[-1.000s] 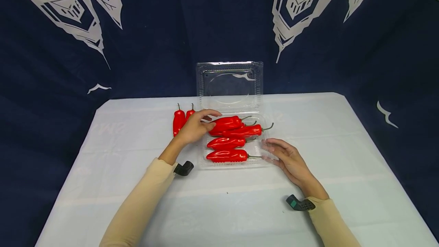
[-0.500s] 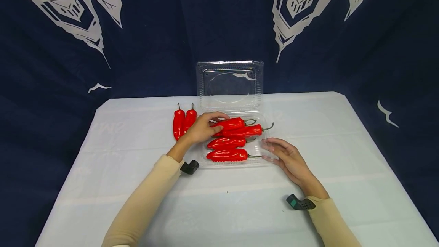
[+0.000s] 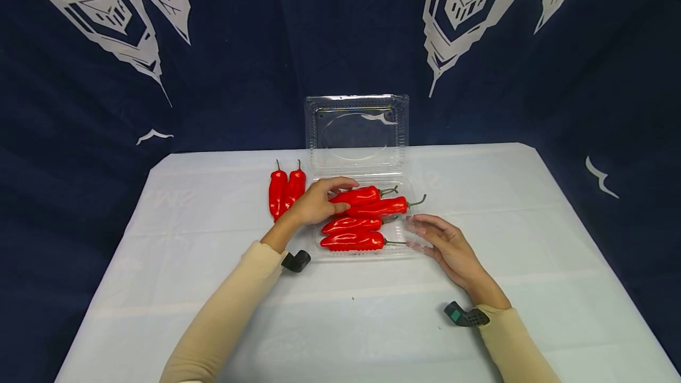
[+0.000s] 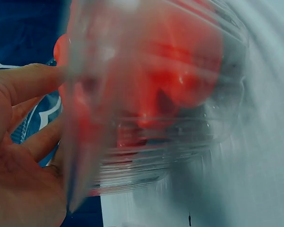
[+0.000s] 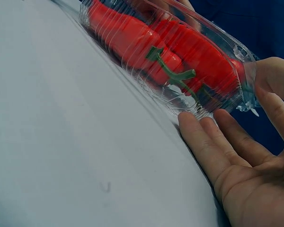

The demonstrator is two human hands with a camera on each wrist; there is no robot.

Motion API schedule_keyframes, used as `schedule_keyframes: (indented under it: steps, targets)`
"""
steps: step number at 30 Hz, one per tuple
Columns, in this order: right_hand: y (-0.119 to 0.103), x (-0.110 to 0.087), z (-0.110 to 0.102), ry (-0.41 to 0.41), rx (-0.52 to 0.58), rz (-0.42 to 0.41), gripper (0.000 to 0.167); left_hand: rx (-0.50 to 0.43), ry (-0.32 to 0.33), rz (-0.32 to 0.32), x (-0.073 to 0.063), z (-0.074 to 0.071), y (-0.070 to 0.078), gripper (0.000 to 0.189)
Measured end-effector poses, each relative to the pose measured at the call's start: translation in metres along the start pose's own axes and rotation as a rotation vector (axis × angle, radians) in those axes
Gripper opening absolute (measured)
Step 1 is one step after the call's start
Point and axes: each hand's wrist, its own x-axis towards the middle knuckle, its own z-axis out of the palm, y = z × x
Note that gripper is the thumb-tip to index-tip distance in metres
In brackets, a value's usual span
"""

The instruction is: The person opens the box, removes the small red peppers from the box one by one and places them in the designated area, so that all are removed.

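Toward the left of the head view, on a white tablecloth, lie an outer pepper and, just beside it, an inner pepper. Both are glossy, plain red and slender, with thin stems pointing up the frame.

At the centre, the left hand pinches the upper pepper by its left end, thumb below and fingers curled over the top. This one is smooth and bright red, its stem end toward the right. It is at the upper part of a clear plastic container, whose ribbed see-through lid stands raised behind it against a dark blue cloth.

Below the held pepper come a long pepper, whose curved green stem reaches over the container's right side, then a middle pepper and a lower pepper, both shiny with white highlights, tapering leftward to points; the lower one's stem is thin and straight.

At right of centre, the right hand has its fingers extended and spread from the thumb, fingertips touching the container's right side.
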Motion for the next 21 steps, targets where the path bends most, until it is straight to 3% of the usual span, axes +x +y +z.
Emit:
schedule_keyframes:
  steps: [8,21]
  targets:
    - [-0.0003,-0.0007,-0.0001,-0.015,0.006,-0.016,0.046,0.064,-0.010,0.038,-0.0004,-0.0005,0.0008,0.051]
    - [0.0033,0.0006,-0.0027,-0.016,-0.005,-0.020,0.045,0.042,-0.014,-0.012,-0.0016,0.0020,0.0002,0.052]
